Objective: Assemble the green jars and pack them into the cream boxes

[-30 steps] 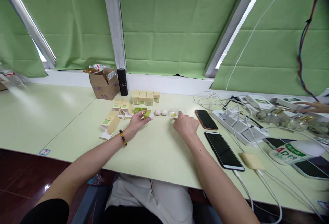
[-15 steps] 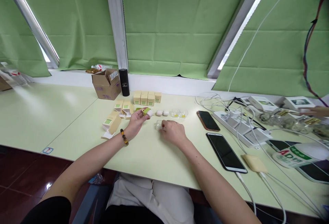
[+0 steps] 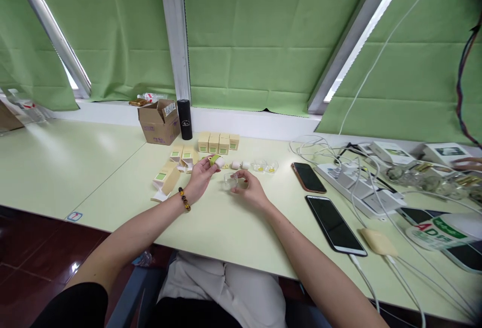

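Note:
My left hand, wearing a beaded bracelet, is closed on a small white piece with a green band. The fingers of my right hand pinch the side of a small clear container low over the table. Beyond my hands, two small whitish pieces lie side by side. To their right are two clear containers with something yellow inside. To the left of my left hand lies an opened small cream box with a green label, and two more opened cream boxes stand behind it.
A group of small cream boxes stands at the back. Behind, left, are a cardboard box and a black cylinder. Two phones, a power strip, cables and a white bottle lie right. Another person's hand shows at the right edge.
My right hand's fingers have opened out a little around the clear container, which now shows more fully. My left hand keeps the banded white piece. The view has shifted slightly.

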`<state>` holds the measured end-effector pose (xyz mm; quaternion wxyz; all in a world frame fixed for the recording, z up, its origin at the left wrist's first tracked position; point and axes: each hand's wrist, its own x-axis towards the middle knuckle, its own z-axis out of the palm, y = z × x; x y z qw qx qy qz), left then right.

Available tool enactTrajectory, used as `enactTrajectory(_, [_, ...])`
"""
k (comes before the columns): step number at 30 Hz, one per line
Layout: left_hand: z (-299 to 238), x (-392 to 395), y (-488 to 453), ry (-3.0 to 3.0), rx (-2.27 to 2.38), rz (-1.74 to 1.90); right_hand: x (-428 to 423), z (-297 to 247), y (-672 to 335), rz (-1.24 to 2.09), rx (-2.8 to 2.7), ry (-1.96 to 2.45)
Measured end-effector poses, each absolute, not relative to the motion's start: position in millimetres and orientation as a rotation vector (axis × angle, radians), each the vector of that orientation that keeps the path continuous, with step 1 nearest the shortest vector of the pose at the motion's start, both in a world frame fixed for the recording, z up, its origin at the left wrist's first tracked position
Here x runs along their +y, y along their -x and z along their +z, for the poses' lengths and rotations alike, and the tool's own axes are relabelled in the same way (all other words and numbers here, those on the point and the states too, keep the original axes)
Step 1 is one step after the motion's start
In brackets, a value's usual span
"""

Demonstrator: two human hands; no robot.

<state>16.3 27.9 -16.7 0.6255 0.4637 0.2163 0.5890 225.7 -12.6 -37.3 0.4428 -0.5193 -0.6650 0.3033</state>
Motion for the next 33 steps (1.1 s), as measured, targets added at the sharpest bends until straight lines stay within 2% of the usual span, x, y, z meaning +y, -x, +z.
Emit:
enactTrajectory(4, [-19.3, 30.1, -15.6, -1.042, 0.487, 1.379, -16.8, -32.9, -222.3, 0.784, -1.548, 1.029])
enactTrajectory(13, [-20.6, 29.1, -13.6, -1.058, 0.484, 1.363, -33.9, -26.7, -218.2, 0.062, -1.877, 0.879])
enactTrajectory(17, [-19.5, 27.7, -14.1, -1.041, 0.482, 1.369, -34.7, -28.5, -215.4, -0.06, -1.963, 0.844])
enactTrajectory(22, [-18.4, 27.5, -14.3, -1.082, 0.494, 1.381, -33.8, -27.1, -209.7, 0.142, -1.791, 0.872])
enactTrajectory(29, [-14.3, 21.4, -15.1, -1.26, 0.548, 1.428, -24.7, -32.3, -208.1, 0.733, -1.388, 0.924])
enactTrajectory(33, [-12.0, 16.9, -16.6, -1.336, 0.585, 1.407, -23.2, -34.9, -208.1, 0.827, -1.342, 0.923])
